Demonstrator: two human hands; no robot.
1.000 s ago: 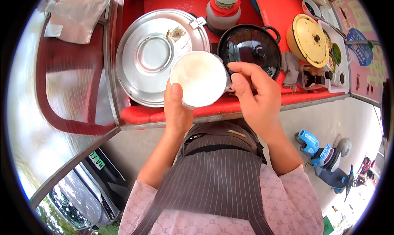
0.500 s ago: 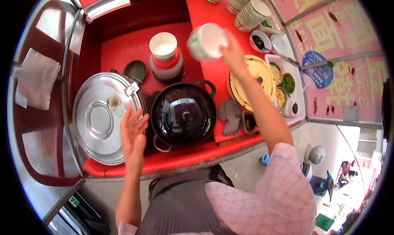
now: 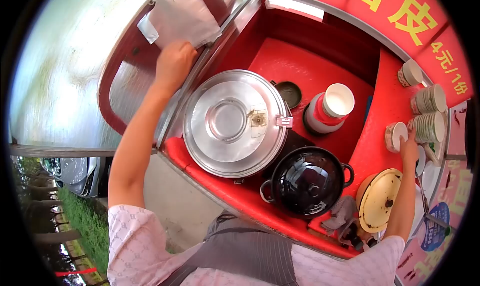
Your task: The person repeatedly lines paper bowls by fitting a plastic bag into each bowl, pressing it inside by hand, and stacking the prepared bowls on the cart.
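Observation:
My left hand (image 3: 176,61) is raised at the upper left, its fingers closed on the lower edge of a clear plastic bag bundle (image 3: 182,17) that hangs on the cart's side frame. Over at the right, my right hand (image 3: 409,145) touches a paper bowl (image 3: 396,137) on the red counter, fingers at its rim. Stacks of paper bowls (image 3: 428,100) stand just behind that bowl. Another white bowl (image 3: 339,100) sits atop a red-topped container (image 3: 320,117) near the middle.
A large round metal lid (image 3: 227,121) lies left of centre. Beside it are a black lidded pot (image 3: 308,182), a small dark dish (image 3: 288,94) and a yellow lidded pot (image 3: 380,201). A grey cloth (image 3: 341,213) lies near the front edge.
My left hand has risen from beside the metal lid to the hanging bags. My right hand has carried the bowl onto the counter near the stacks. The view has turned left.

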